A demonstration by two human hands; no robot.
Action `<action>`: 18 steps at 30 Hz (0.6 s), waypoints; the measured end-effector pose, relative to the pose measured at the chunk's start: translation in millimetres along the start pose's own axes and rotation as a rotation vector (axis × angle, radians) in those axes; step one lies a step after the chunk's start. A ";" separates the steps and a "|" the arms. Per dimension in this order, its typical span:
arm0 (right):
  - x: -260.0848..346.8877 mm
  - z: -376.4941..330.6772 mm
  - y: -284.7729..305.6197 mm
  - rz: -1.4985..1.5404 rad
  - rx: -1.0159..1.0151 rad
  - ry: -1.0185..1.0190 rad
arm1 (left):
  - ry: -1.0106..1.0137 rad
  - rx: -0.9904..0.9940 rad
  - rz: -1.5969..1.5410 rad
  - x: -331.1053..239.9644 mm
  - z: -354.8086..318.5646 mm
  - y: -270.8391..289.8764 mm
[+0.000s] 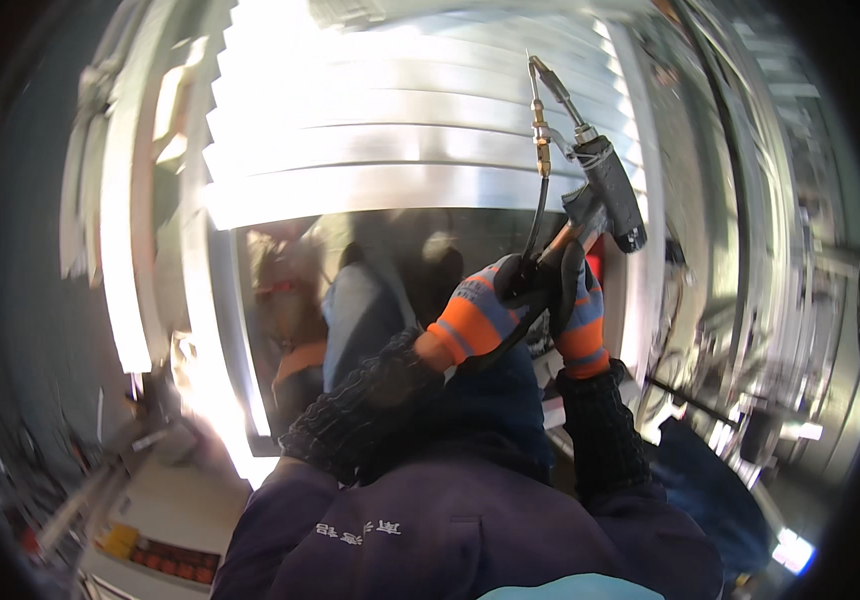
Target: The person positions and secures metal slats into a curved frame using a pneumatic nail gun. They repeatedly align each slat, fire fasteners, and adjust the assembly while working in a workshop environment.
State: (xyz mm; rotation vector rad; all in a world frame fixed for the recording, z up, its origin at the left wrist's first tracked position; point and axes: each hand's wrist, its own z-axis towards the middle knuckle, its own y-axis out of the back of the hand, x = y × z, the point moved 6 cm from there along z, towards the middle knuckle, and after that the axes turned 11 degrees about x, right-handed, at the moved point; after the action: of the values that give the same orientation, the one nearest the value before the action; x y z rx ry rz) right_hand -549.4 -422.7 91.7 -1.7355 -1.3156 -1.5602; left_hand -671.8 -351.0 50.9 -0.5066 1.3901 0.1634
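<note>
A welding torch [614, 190] with a thick black body points up and away from me. A thin metal neck runs to its tip, and a brass-fitted wire guide [541, 130] with a black tube runs beside it. My left hand [485, 308], in an orange, grey and black glove, is closed round the lower end of the torch's handle and the tube. Close beside it, my right hand [579, 315], gloved alike, is closed on the same handle. Some fingers are hidden behind the grip. Beyond the torch lies a stack of shiny ridged metal profiles [380, 150].
Long pale metal rails [130, 240] flank the profiles on the left, and another rail [647, 300] runs along the right. My legs [362, 320] stand below the near profile edge. A dark cable [725, 120] runs down the right side. The surroundings are blurred.
</note>
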 end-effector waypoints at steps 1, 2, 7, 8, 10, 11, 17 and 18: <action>-5.8 -8.8 21.9 -0.132 -0.074 0.053 | 0.088 0.069 -0.021 8.9 14.8 -18.0; -14.2 -16.1 44.0 -0.284 -0.147 0.103 | 0.092 0.115 -0.045 14.7 29.7 -34.1; -148.2 -42.2 162.1 0.920 -0.287 0.107 | 0.204 0.199 0.500 32.7 62.1 -62.1; -182.7 -53.0 191.2 0.974 -0.405 0.045 | 0.204 0.206 0.661 30.1 69.5 -43.6; -246.0 -83.9 243.7 0.999 -0.574 -0.011 | -0.071 0.049 0.816 -1.9 104.3 17.1; -276.2 -102.6 268.0 0.959 -0.713 -0.034 | -0.091 -0.089 0.662 -14.1 123.1 50.7; -418.4 -177.4 347.0 0.929 -0.979 -0.152 | -0.111 -0.416 1.761 -132.7 233.9 217.4; -429.5 -181.4 362.0 0.830 -0.971 -0.201 | 0.072 -0.441 1.973 -139.5 247.4 233.9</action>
State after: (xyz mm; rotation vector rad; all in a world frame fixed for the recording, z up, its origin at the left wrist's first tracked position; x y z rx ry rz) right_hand -284.2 -879.3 -172.2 -2.5394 0.2926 -1.5652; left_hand -570.1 -11.9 151.2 0.7087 1.4431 2.0444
